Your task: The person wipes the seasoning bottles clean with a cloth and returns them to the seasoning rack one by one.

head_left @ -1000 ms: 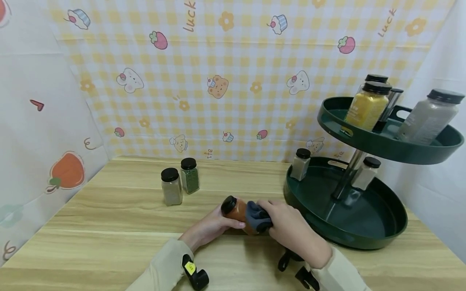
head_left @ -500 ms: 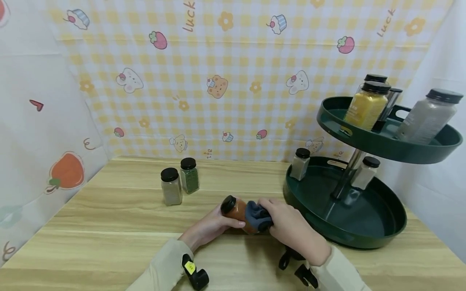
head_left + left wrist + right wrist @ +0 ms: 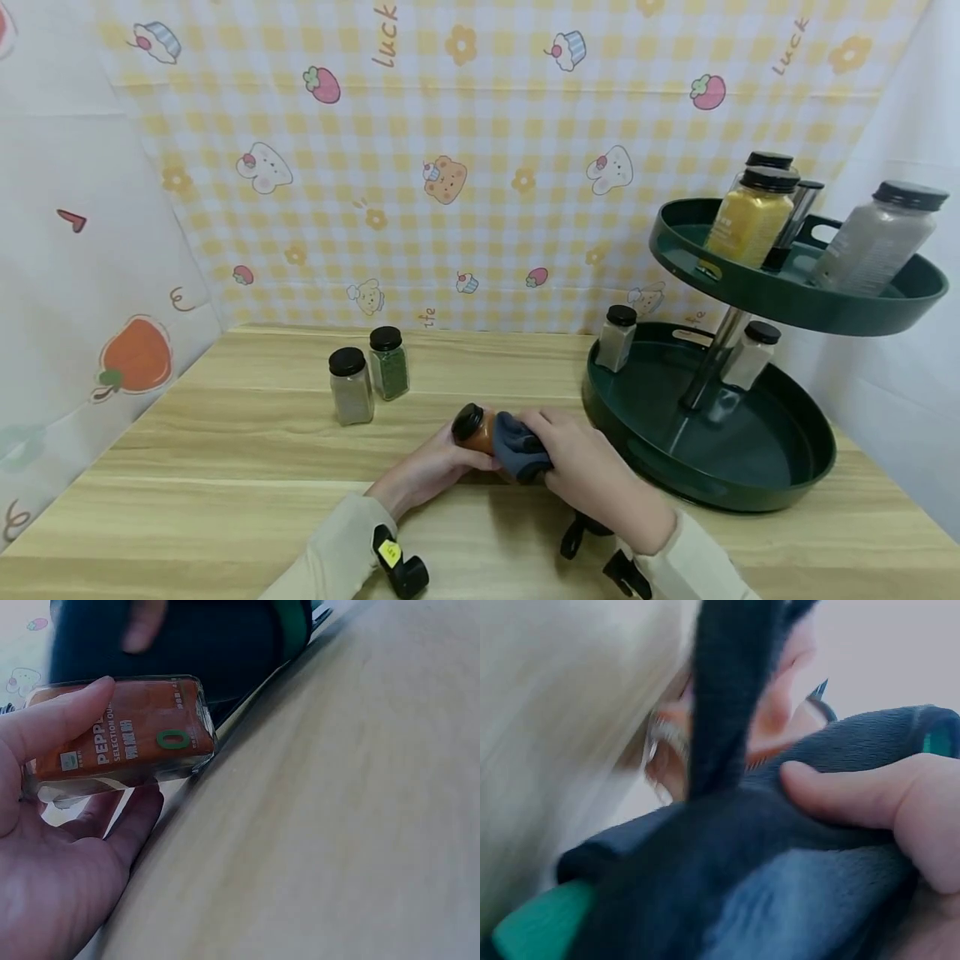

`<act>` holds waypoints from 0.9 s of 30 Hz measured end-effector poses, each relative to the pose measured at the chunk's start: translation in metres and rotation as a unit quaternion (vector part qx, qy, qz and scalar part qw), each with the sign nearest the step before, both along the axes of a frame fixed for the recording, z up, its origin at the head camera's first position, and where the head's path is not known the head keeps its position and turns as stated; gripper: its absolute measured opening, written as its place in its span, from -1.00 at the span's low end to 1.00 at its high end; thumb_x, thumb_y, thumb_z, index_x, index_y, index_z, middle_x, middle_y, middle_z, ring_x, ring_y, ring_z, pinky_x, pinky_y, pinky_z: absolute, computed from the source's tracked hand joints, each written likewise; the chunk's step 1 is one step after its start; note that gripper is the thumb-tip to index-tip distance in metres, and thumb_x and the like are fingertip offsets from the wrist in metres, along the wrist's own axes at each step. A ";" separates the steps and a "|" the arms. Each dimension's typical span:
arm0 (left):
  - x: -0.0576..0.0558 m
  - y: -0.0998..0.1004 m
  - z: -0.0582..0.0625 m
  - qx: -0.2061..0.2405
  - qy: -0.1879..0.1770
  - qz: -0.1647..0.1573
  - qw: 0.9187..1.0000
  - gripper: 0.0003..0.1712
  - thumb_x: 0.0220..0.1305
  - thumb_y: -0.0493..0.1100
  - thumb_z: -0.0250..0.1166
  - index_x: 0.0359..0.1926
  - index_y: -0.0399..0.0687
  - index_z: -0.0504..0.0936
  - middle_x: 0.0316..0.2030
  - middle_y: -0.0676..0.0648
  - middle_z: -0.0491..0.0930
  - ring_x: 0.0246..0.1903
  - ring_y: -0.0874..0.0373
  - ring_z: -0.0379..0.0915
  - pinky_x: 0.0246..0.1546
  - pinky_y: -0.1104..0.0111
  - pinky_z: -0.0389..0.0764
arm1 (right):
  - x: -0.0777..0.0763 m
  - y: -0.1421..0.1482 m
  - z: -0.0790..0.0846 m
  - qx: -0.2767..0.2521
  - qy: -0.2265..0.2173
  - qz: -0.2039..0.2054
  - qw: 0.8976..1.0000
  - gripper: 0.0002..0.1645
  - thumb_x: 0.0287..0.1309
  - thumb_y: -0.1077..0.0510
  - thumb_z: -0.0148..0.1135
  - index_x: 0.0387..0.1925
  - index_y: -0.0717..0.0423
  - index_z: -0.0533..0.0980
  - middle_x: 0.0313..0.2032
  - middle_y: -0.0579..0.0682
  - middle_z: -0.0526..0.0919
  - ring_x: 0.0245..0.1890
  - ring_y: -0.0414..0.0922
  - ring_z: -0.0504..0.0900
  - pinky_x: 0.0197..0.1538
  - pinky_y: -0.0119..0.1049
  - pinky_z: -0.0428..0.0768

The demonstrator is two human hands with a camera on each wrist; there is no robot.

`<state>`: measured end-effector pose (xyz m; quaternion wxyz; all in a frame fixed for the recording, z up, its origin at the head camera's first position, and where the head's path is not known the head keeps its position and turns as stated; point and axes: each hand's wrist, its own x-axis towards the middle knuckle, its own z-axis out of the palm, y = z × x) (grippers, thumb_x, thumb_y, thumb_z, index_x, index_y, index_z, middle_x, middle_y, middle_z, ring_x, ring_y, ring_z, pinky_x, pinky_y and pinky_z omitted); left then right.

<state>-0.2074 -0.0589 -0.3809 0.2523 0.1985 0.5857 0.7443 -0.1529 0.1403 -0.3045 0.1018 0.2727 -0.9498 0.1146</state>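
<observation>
My left hand [image 3: 435, 465] grips a small glass spice jar of orange-red powder [image 3: 146, 731], thumb over its printed label. The jar lies tilted, its black lid [image 3: 467, 422] pointing to the upper left in the head view. With my right hand [image 3: 588, 462] I hold a bunched dark blue-grey cloth [image 3: 517, 446], which covers the jar's right part from above. In the right wrist view, my thumb presses on the cloth [image 3: 780, 847], whose edge shows green trim. Part of the jar is hidden behind it there.
Two black-lidded jars, one greyish [image 3: 351, 387] and one green [image 3: 389, 367], stand on the wooden table [image 3: 187, 467] at left. A dark green two-tier round rack [image 3: 708, 500] stands at right, with several jars on its tiers. A patterned cloth [image 3: 495, 225] hangs behind.
My right hand and the cloth have shifted slightly left along the jar, covering more of it. My left hand keeps its hold on the jar, nearly in place.
</observation>
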 end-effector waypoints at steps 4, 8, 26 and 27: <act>0.000 -0.001 0.000 0.005 0.003 -0.001 1.000 -0.39 0.00 -0.45 0.24 0.10 0.02 0.35 0.01 0.05 0.46 -0.02 0.20 0.35 0.04 0.36 0.37 | 0.002 -0.006 -0.001 -0.034 0.023 0.039 0.998 -0.36 -0.13 0.40 0.36 0.04 -0.04 0.44 -0.19 -0.03 0.57 -0.18 -0.10 0.58 -0.13 -0.18 0.56; 0.000 -0.001 0.000 0.005 0.001 -0.004 1.000 -0.39 0.02 -0.43 0.25 0.12 -0.01 0.35 0.02 0.03 0.46 -0.03 0.18 0.36 0.03 0.35 0.38 | 0.002 -0.005 -0.001 -0.039 -0.003 0.005 0.999 -0.34 -0.15 0.41 0.34 0.05 -0.06 0.43 -0.14 -0.03 0.58 -0.15 -0.11 0.58 -0.14 -0.16 0.57; 0.000 0.001 0.000 -0.002 -0.007 0.001 1.000 -0.33 0.03 -0.38 0.30 0.17 -0.10 0.24 0.02 -0.02 0.41 -0.02 0.16 0.36 0.02 0.36 0.39 | 0.003 -0.003 0.002 0.009 -0.028 -0.040 0.999 -0.31 -0.20 0.41 0.34 0.06 -0.01 0.43 -0.17 0.00 0.57 -0.22 -0.06 0.58 -0.27 -0.13 0.57; -0.001 0.001 0.000 0.000 -0.005 0.001 1.000 -0.37 0.02 -0.40 0.28 0.13 -0.07 0.28 0.01 -0.01 0.41 -0.03 0.17 0.35 0.02 0.36 0.38 | 0.004 -0.004 0.003 -0.001 -0.025 -0.025 0.999 -0.30 -0.21 0.42 0.33 0.07 -0.01 0.43 -0.17 -0.01 0.57 -0.21 -0.07 0.57 -0.24 -0.13 0.56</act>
